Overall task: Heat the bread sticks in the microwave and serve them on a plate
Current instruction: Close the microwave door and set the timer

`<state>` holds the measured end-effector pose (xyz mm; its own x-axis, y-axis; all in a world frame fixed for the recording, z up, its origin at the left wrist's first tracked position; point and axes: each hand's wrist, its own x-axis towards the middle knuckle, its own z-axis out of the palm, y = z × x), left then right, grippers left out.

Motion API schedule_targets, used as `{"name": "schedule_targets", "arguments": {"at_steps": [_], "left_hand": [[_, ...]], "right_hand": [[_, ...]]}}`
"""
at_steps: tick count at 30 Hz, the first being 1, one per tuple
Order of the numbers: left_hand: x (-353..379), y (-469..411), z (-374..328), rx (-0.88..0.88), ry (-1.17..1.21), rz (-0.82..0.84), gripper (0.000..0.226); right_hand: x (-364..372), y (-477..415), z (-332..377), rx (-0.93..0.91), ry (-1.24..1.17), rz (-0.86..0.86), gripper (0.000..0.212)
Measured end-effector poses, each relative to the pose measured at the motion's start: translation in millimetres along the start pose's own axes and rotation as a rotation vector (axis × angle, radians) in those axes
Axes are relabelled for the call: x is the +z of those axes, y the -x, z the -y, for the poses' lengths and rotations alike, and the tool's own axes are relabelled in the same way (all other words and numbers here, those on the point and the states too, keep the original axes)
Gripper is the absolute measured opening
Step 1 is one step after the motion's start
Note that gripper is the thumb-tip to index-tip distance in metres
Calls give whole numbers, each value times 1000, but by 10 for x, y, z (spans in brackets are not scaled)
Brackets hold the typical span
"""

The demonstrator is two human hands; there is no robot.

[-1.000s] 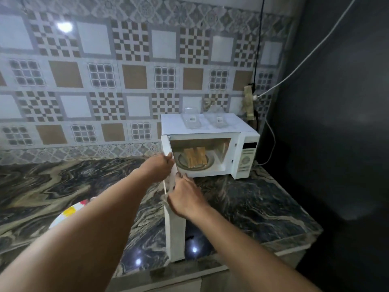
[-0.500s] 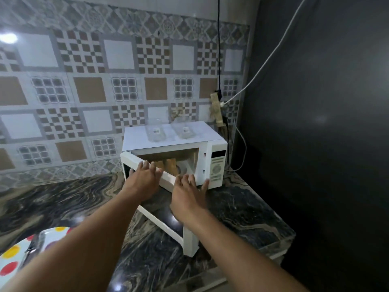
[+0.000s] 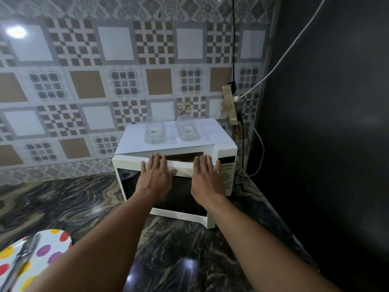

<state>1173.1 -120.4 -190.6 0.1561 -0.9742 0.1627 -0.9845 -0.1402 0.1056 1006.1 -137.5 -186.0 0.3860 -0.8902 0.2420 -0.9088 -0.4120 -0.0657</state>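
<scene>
A white microwave (image 3: 226, 149) stands on the marble counter against the tiled wall. Its door (image 3: 134, 180) is nearly closed, leaving a narrow gap at the top right. My left hand (image 3: 156, 177) lies flat on the door's upper part, fingers spread. My right hand (image 3: 207, 179) presses flat beside it, nearer the control panel (image 3: 228, 172). The bread sticks are hidden behind the door. A white plate (image 3: 53, 246) with coloured dots sits at the lower left, partly behind my left arm.
Two clear plastic containers (image 3: 154, 132) rest on top of the microwave. A power strip (image 3: 230, 106) and cables hang on the wall to its right. A dark utensil (image 3: 23, 256) lies on the plate. A dark wall bounds the right side.
The door has swung from wide open to almost closed. Both hands moved from its edge to flat on its front, pushing it toward the microwave.
</scene>
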Motion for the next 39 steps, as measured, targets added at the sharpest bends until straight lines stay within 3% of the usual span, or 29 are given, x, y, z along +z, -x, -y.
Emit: {"name": "schedule_targets", "arguments": {"at_steps": [11, 18, 25, 31, 39], "left_hand": [[415, -486, -79, -62, -58, -234, 82], [560, -666, -155, -130, -59, -295, 83], [573, -728, -166, -131, -114, -345, 81], [303, -731, -223, -168, -160, -195, 82], [22, -777, -170, -132, -119, -164, 50]], "right_hand": [[430, -772, -461, -158, 165, -109, 74], [479, -1021, -583, -221, 182, -118, 78], [448, -1123, -633, -246, 132, -90, 68], [322, -1137, -656, -256, 95, -43, 58], [128, -1306, -709, -259, -46, -15, 51]]}}
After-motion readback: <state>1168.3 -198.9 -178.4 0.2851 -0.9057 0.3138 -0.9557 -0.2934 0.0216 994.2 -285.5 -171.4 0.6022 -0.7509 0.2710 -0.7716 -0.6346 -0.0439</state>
